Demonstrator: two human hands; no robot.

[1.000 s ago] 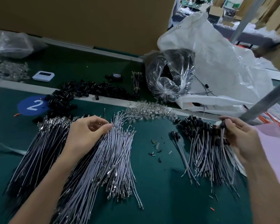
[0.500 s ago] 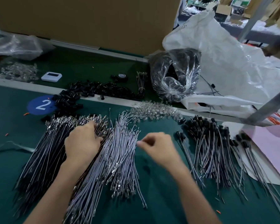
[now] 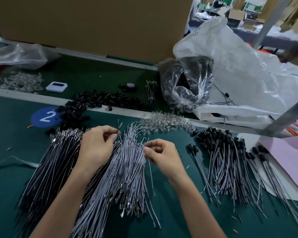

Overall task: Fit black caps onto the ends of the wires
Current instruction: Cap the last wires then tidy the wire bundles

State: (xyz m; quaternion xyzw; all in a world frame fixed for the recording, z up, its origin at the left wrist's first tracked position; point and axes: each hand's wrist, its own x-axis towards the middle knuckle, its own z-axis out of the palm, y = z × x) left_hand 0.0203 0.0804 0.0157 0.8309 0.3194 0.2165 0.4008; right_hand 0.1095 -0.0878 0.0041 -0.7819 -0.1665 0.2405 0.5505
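Black wire now pinched in left hand (raised); right hand pinches grey wire

A green work table fronts a big cardboard box, a grey metal post and cartons behind.

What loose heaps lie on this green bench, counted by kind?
Uncapped wire heaps: 2
Capped wire heap: 1
Black cap heap: 1
Clear part heaps: 2
Total: 6
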